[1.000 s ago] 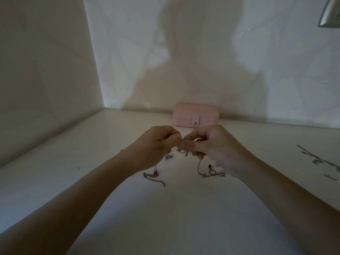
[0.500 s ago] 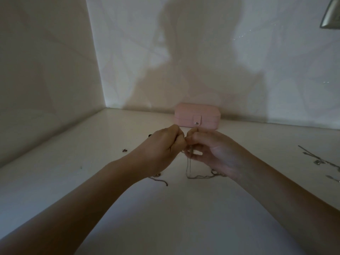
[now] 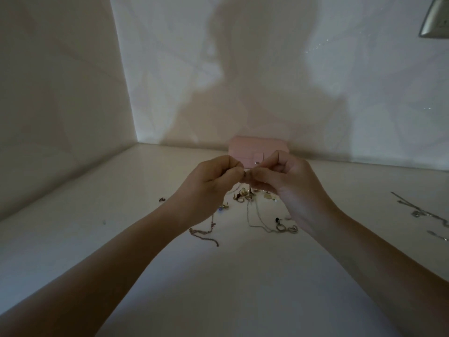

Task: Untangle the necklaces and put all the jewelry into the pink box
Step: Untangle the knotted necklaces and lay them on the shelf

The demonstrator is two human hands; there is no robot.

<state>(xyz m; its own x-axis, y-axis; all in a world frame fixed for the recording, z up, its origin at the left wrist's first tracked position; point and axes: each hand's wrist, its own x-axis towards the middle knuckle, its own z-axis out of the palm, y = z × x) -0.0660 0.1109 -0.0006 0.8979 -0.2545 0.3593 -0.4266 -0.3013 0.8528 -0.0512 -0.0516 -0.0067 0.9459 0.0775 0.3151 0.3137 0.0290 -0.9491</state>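
While one pink box (image 3: pixel 245 148) is parked closed at 12 o'clock by the wall, one thin silver chain (image 3: pixel 252 215) is pinched by two hands, left hand (image 3: pixel 209 183) and right hand (image 3: pixel 289 183), fingers curled. One rose chain (image 3: pixel 206 233) is laid at 7 o'clock, another silver necklace (image 3: pixel 418 211) at 3. Small bits (image 3: pixel 245 195) underneath can't be counted tbh.
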